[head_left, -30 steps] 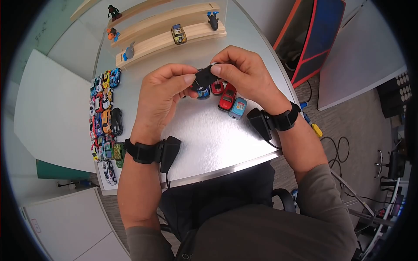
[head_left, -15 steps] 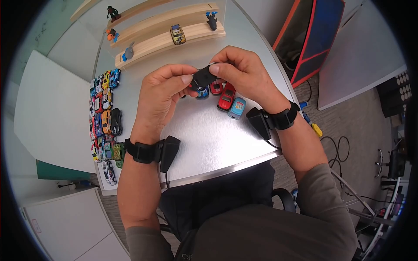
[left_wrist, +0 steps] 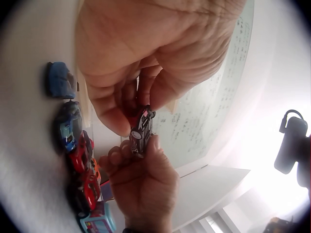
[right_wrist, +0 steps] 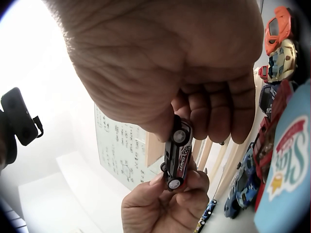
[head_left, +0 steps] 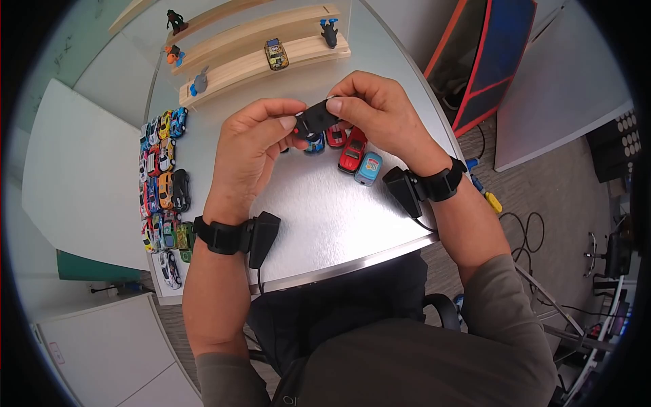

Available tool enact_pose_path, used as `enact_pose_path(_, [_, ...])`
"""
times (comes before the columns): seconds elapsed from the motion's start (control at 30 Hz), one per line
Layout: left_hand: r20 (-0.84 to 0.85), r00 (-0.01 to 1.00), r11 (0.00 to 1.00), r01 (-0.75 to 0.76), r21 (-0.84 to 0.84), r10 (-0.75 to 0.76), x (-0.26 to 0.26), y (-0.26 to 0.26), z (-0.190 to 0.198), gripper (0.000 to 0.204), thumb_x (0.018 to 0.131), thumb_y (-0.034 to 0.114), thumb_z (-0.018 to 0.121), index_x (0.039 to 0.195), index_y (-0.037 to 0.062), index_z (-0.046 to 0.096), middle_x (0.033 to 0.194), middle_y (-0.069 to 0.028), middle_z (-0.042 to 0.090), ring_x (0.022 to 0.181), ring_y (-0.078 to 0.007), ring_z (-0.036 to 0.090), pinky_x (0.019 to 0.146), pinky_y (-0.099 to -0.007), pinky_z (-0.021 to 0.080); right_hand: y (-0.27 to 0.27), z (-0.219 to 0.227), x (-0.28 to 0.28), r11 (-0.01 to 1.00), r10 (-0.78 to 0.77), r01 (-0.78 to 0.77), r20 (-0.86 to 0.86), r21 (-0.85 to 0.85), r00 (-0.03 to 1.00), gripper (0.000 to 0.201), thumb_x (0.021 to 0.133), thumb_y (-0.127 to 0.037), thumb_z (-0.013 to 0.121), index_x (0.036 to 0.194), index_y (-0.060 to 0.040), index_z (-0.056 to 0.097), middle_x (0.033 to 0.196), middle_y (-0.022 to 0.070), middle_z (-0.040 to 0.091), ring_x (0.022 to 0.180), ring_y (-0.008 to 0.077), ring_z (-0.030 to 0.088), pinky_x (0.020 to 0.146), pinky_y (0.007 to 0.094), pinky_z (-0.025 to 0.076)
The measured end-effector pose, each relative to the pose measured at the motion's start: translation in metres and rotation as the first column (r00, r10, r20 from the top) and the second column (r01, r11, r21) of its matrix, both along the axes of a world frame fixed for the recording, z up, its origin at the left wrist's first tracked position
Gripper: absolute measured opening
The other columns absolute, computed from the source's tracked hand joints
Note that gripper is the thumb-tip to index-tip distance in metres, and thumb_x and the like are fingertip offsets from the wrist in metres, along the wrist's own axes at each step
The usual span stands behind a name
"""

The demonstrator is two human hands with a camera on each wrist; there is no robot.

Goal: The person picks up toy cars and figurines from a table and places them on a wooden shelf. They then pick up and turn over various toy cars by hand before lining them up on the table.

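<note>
A small toy car (head_left: 319, 121) is held up above the table with its black underside facing the head camera. My left hand (head_left: 252, 141) pinches one end between thumb and fingers. At the other end, the thumb and fingers of my right hand (head_left: 380, 117) grip it. The right wrist view shows the car's side (right_wrist: 183, 158), dark with red and white lettering, and its wheels. Below the hands stand a blue toy car (head_left: 315, 145), a red one (head_left: 336, 138), a larger red one (head_left: 352, 152) and a light blue one (head_left: 368, 168).
Rows of toy cars (head_left: 163, 180) line the table's left edge. At the back, a tiered wooden rack (head_left: 305, 57) carries a yellow patterned car (head_left: 276, 54) and several small figures. A red-framed panel (head_left: 485, 74) stands beyond the table's right side.
My left thumb and fingers have shifted slightly left along the car, uncovering more of its left end, where a red spot now shows. The right hand has barely moved.
</note>
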State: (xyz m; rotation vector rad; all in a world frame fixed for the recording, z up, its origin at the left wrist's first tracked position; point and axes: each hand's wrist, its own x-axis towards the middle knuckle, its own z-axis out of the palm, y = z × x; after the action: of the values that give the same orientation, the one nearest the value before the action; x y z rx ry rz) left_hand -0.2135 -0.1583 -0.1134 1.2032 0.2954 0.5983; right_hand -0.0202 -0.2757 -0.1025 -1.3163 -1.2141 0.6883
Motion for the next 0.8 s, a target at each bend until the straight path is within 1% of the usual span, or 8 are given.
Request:
enact_pose_path(0.4, [-0.061, 0.998, 1.0, -0.005, 0.02, 0.006, 0.002, -0.003, 0.002, 0.024, 0.096, 0.006, 0.062, 0.118, -0.0046, 0.065, 0.107, -0.0119, 0.071, 0.09, -0.0163, 0.067, 0.076, -0.0328, 0.057, 0.002, -0.005, -0.002, 1.0, 0.018, -0.017, -0.033, 0.008, 0.999, 0.017, 0.093, -0.015, 0.071, 0.091, 0.0016, 0.068, 0.069, 0.0016, 0.064, 0.06, 0.0061, 0.058, 0.052, 0.0255, 0.046])
enact_pose_path(0.5, [-0.083, 0.99, 0.989, -0.109, 0.103, 0.118, 0.006, -0.014, 0.005, 0.027, 0.095, 0.006, 0.063, 0.12, -0.0042, 0.064, 0.106, -0.0111, 0.069, 0.09, -0.0151, 0.065, 0.077, -0.0314, 0.055, 0.0, 0.002, -0.006, 0.998, 0.027, -0.03, -0.066, -0.05, 0.997, 0.017, 0.092, -0.015, 0.072, 0.088, 0.001, 0.067, 0.065, 0.001, 0.062, 0.057, 0.006, 0.056, 0.05, 0.0256, 0.044])
enact_pose_path(0.57, [0.001, 0.928, 0.887, -0.356, 0.294, 0.372, 0.005, -0.017, 0.009, 0.025, 0.095, 0.006, 0.062, 0.118, -0.0043, 0.063, 0.103, -0.0106, 0.067, 0.089, -0.0149, 0.063, 0.077, -0.0302, 0.051, 0.0, -0.001, -0.006, 0.999, 0.01, -0.014, -0.091, -0.036, 0.996, 0.017, 0.092, -0.015, 0.072, 0.087, 0.0008, 0.066, 0.064, 0.0008, 0.061, 0.056, 0.006, 0.055, 0.049, 0.0256, 0.044])
enact_pose_path(0.63, [0.071, 0.914, 0.842, -0.395, 0.368, 0.399, -0.003, -0.028, 0.027, 0.021, 0.095, 0.004, 0.061, 0.114, -0.0043, 0.062, 0.102, -0.0096, 0.064, 0.087, -0.015, 0.061, 0.076, -0.0295, 0.049, 0.002, -0.004, -0.001, 0.999, 0.026, -0.03, -0.162, -0.02, 0.986, 0.018, 0.092, -0.015, 0.071, 0.086, 0.0005, 0.065, 0.064, 0.0005, 0.06, 0.055, 0.006, 0.054, 0.048, 0.0256, 0.043])
enact_pose_path(0.67, [0.093, 0.927, 0.834, -0.368, 0.412, 0.363, -0.007, -0.044, 0.044, 0.017, 0.094, 0.001, 0.057, 0.11, -0.0043, 0.059, 0.1, -0.0096, 0.062, 0.084, -0.0156, 0.059, 0.074, -0.0292, 0.048, 0.0, 0.0, 0.001, 1.0, 0.007, -0.01, -0.163, -0.018, 0.987, 0.018, 0.092, -0.015, 0.071, 0.086, 0.0005, 0.065, 0.064, 0.0005, 0.06, 0.055, 0.006, 0.054, 0.048, 0.0256, 0.043])
enact_pose_path(0.73, [0.105, 0.95, 0.755, -0.298, 0.584, 0.294, -0.02, -0.08, 0.073, 0.022, 0.075, -0.009, 0.062, 0.095, -0.0004, 0.061, 0.09, -0.0085, 0.062, 0.078, -0.0146, 0.059, 0.068, -0.0268, 0.047, -0.005, 0.008, 0.002, 0.999, 0.014, -0.022, -0.163, -0.048, 0.987, 0.018, 0.093, -0.015, 0.07, 0.085, 0.0003, 0.065, 0.065, 0.0006, 0.059, 0.054, 0.0061, 0.053, 0.047, 0.0258, 0.043])
enact_pose_path(0.77, [0.022, 0.976, 0.603, -0.153, 0.783, 0.218, -0.034, -0.095, 0.082, 0.021, 0.069, -0.008, 0.063, 0.088, 0.002, 0.062, 0.088, -0.009, 0.063, 0.079, -0.0201, 0.061, 0.068, -0.0292, 0.048, -0.004, 0.007, 0.004, 0.998, 0.005, -0.015, -0.158, -0.065, 0.987, 0.018, 0.093, -0.016, 0.07, 0.085, -0.0003, 0.066, 0.066, 0.0006, 0.058, 0.054, 0.0068, 0.052, 0.048, 0.0262, 0.043])
enact_pose_path(0.8, [-0.088, 0.993, 0.56, 0.03, 0.828, 0.077, -0.045, -0.113, 0.091, 0.019, 0.069, -0.006, 0.065, 0.084, 0.0039, 0.063, 0.09, -0.0098, 0.065, 0.08, -0.026, 0.063, 0.068, -0.0349, 0.051, -0.004, 0.007, 0.004, 0.998, 0.004, -0.014, -0.165, -0.06, 0.986, 0.018, 0.093, -0.016, 0.07, 0.085, -0.0003, 0.066, 0.066, 0.0006, 0.058, 0.054, 0.0068, 0.052, 0.048, 0.0262, 0.043])
